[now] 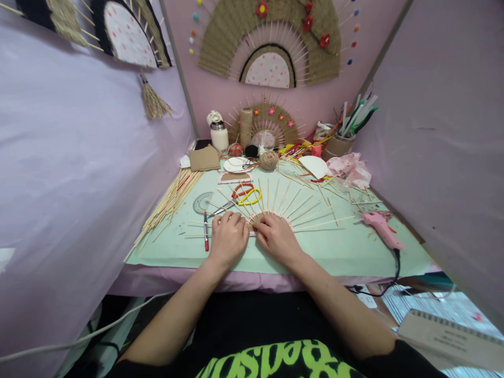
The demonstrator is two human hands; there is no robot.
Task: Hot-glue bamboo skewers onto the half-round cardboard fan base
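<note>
A fan of thin bamboo sticks [301,209] spreads out from a small half-round cardboard base [252,226] edged with pink-dotted fabric. On the base's left side, my left hand [230,236] has its fingers curled over the sticks and edge. My right hand [279,237] grips the base from the right, thumb and fingers drawn together over its middle. Both hands cover much of the base. Left of them lies a red marker [206,232]. Scissors [246,194] with red and yellow handles lie beyond, beside a clear protractor [202,203], partly under the sticks.
Loose sticks [167,202] are piled along the left edge. A pink glue gun [381,229] with a black cord lies at right. Behind are a twine ball [268,160], a white bottle [219,137], a white half-disc [314,166] and a tool pot [339,145]. Finished fans [220,47] hang above.
</note>
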